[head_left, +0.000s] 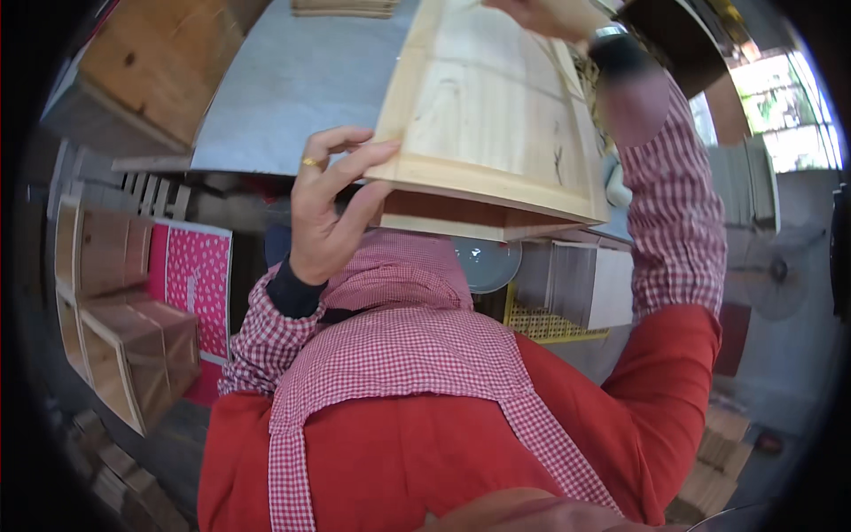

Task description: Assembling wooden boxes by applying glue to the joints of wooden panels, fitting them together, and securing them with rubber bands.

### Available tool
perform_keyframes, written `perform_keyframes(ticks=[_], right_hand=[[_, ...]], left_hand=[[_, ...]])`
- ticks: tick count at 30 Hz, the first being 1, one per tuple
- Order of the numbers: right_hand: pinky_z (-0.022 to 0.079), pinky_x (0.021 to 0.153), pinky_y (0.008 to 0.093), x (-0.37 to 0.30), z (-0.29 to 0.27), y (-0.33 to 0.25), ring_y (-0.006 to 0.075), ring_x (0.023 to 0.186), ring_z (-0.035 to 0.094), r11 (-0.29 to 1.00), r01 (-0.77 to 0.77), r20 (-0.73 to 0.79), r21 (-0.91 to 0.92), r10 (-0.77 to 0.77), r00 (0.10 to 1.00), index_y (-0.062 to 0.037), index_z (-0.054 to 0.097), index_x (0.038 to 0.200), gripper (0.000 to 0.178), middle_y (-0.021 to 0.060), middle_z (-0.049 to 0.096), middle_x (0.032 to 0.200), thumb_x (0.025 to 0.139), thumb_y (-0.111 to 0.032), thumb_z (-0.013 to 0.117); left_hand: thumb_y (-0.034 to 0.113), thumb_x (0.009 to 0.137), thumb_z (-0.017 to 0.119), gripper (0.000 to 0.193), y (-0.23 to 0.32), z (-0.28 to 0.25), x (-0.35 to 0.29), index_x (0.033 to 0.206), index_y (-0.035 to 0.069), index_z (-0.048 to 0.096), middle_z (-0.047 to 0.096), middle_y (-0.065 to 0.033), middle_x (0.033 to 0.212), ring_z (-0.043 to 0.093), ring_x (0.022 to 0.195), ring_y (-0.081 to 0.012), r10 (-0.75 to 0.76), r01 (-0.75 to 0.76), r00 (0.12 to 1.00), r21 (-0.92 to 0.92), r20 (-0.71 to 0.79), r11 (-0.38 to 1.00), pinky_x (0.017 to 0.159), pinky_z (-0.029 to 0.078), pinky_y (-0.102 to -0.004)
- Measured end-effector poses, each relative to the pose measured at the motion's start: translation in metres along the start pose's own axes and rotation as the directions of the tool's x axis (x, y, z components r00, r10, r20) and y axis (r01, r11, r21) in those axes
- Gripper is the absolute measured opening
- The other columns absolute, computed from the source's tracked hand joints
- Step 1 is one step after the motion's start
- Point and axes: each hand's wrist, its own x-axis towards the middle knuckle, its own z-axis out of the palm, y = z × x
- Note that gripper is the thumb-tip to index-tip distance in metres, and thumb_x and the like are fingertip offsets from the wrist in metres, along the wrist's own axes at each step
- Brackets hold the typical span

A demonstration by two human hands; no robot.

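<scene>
A pale wooden box (pixel 483 106) rests on the blue-grey worktop in front of me, its near end jutting past the table edge. This near end is open and shows a dark hollow inside. My left hand (pixel 335 191) grips the box's near left corner, fingertips on the top edge and thumb against the end below. At the far top of the picture, my right hand (pixel 554 16) is over the far part of the box with its fingers curled together. The frame's edge cuts it off, so what it holds, if anything, does not show.
The worktop (pixel 275 97) carries stacked thin boards (pixel 344 7) at its far side. A larger wooden box (pixel 155 66) stands at the left. Lower left are wrapped wooden boxes (pixel 142 346) beside a pink patterned sheet (pixel 197 284). A grey round stool seat (pixel 487 264) and yellow crate (pixel 550 324) are below.
</scene>
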Motion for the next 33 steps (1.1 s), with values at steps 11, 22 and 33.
perform_keyframes(ticks=[11,22,33], right_hand=[[0.045,0.061,0.0394,-0.085,-0.001,0.06,0.0306,0.064,0.058,0.893,-0.425,-0.19,0.147,0.447,0.874,0.0017,0.062,0.078,0.028,0.0166,0.059,0.068,0.084,-0.025,0.061],[0.053,0.072,0.0473,-0.332,0.151,0.15,0.0373,0.081,0.066,0.265,-0.906,-0.124,-0.331,0.939,0.32,-0.0018,0.069,0.084,0.024,0.0213,0.067,0.088,0.082,-0.022,0.055],[0.052,0.073,0.0414,-0.296,0.078,0.13,0.0328,0.078,0.066,0.25,-0.964,-0.434,0.093,0.881,0.187,-0.0088,0.073,0.087,0.024,0.0159,0.068,0.081,0.077,-0.029,0.066]], left_hand=[[0.0,0.082,0.062,0.031,0.0,-0.013,-0.001,0.113,0.001,0.062,0.045,-0.025,0.136,0.05,0.117,-0.029,-0.073,0.084,0.989,-0.078,0.131,0.993,0.098,0.039,-0.0367],[0.002,0.087,0.056,0.029,-0.002,-0.007,0.001,0.115,-0.001,0.059,0.043,-0.0265,0.137,0.044,0.126,-0.0341,-0.09,0.101,0.99,-0.094,0.111,0.99,0.103,0.036,-0.0415],[0.013,0.093,0.05,0.034,-0.008,-0.004,-0.003,0.124,-0.002,0.052,0.035,-0.0219,0.145,0.04,0.131,-0.0319,-0.121,0.133,0.989,-0.147,0.09,0.98,0.106,0.034,-0.0427]])
